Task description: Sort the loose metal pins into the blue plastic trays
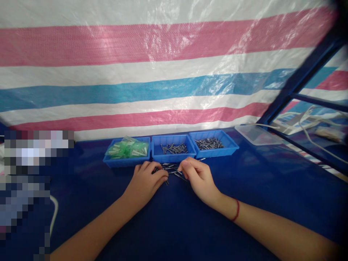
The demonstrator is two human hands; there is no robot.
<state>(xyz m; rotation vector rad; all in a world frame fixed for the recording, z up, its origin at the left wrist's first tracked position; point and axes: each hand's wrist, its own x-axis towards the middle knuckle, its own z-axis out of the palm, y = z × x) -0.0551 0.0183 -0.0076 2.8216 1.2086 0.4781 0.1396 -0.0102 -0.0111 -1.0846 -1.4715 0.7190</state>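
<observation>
Both of my hands rest on a dark blue table (174, 221) over a small heap of thin metal pins (170, 168). My left hand (146, 181) has its fingers curled down into the heap. My right hand (196, 175) is closed in a pinch at the heap's right side; what it holds is too small to make out. A red string circles my right wrist. Just behind the heap stand three blue trays: the left tray (127, 160) holds green plastic pieces, the middle tray (174, 155) a few pins, the right tray (231, 146) a denser pile of pins.
A striped pink, white and blue plastic sheet hangs behind the table. A clear plastic lid (257, 134) lies at the back right. A dark blue metal frame (299, 81) slants up at the right, with white cables (312, 123) beyond it. A blurred area covers the left edge.
</observation>
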